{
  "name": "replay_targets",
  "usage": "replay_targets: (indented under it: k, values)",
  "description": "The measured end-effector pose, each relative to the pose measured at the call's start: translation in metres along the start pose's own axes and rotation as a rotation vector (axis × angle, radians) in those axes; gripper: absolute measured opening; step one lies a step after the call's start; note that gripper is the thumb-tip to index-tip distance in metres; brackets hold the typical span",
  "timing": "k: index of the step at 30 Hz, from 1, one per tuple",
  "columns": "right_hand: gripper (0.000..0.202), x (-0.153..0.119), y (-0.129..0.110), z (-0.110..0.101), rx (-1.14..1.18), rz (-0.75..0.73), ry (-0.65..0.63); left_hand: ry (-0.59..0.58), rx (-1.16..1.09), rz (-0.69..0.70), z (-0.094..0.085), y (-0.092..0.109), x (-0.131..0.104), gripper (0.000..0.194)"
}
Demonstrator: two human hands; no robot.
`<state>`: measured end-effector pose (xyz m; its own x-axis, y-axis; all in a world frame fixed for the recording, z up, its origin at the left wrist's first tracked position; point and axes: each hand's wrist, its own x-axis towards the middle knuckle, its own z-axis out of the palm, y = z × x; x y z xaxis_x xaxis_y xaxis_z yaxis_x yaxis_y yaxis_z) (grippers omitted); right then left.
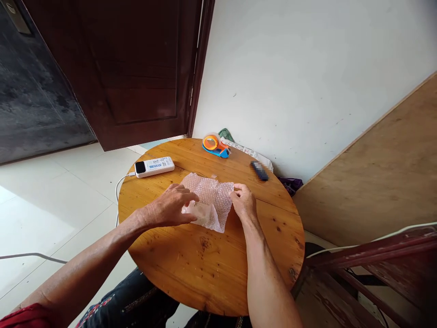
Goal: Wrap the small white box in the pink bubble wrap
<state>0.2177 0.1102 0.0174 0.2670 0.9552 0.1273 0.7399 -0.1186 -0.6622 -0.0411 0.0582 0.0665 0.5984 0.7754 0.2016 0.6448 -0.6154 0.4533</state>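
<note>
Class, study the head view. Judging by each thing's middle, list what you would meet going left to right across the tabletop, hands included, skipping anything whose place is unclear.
White device → left hand → bubble wrap → right hand → dark blurred object.

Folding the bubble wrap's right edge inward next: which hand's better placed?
Probably the right hand: it pinches that edge of the bubble wrap. The left hand, open, is at the opposite side.
</note>
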Motion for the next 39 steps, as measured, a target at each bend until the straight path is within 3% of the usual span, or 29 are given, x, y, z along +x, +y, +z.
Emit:
replay_targets:
  k: [4, 7, 9, 13, 15, 16, 17, 19, 22, 25, 30, 33, 36, 39]
  values:
    - [0.033, -0.002, -0.004, -0.003, -0.073, 0.0, -0.011, -0.113, 0.131, 0.053, 0.0, 0.023, -0.026, 0.005]
    - [0.033, -0.002, -0.006, -0.003, -0.102, -0.003, -0.016, -0.122, 0.274, 0.045, 0.013, 0.049, -0.054, 0.014]
    - [0.033, -0.003, -0.007, -0.003, -0.12, -0.002, -0.016, -0.189, 0.282, 0.064, 0.02, 0.062, -0.074, 0.016]
    - [0.035, -0.003, -0.008, -0.003, -0.186, 0.006, -0.033, -0.214, 0.213, 0.015, 0.006, 0.065, -0.095, 0.016]
    - [0.036, -0.003, -0.009, -0.003, -0.197, 0.009, -0.039, -0.097, 0.146, -0.007, -0.01, 0.056, -0.088, 0.02]
    - [0.037, -0.003, -0.01, -0.004, -0.197, 0.006, -0.042, 0.023, 0.125, -0.052, -0.018, 0.049, -0.079, 0.025]
    - [0.038, -0.003, -0.01, -0.004, -0.199, 0.002, -0.044, 0.138, 0.098, -0.09, -0.023, 0.042, -0.069, 0.027]
    - [0.038, -0.003, -0.011, -0.004, -0.201, -0.005, -0.046, 0.242, 0.08, -0.192, -0.026, 0.025, -0.046, 0.027]
    - [0.037, -0.003, -0.012, -0.004, -0.202, -0.006, -0.041, 0.125, 0.076, -0.227, -0.012, 0.003, -0.02, 0.021]
    - [0.037, -0.002, -0.011, -0.003, -0.199, -0.007, -0.042, 0.083, 0.085, -0.232, 0.009, -0.003, -0.017, 0.031]
    - [0.036, -0.001, -0.009, -0.002, -0.205, -0.011, -0.053, 0.102, 0.123, -0.288, 0.035, 0.018, -0.04, 0.086]
    - [0.035, -0.001, -0.009, -0.002, -0.213, -0.006, -0.055, 0.143, 0.188, -0.233, 0.048, 0.035, -0.053, 0.107]
    - [0.035, -0.002, -0.011, -0.005, -0.223, 0.005, -0.061, 0.163, 0.213, -0.163, 0.06, 0.047, -0.063, 0.103]
    - [0.04, -0.005, -0.013, -0.008, -0.26, 0.023, -0.078, 0.092, 0.174, -0.078, 0.063, 0.056, -0.071, 0.076]
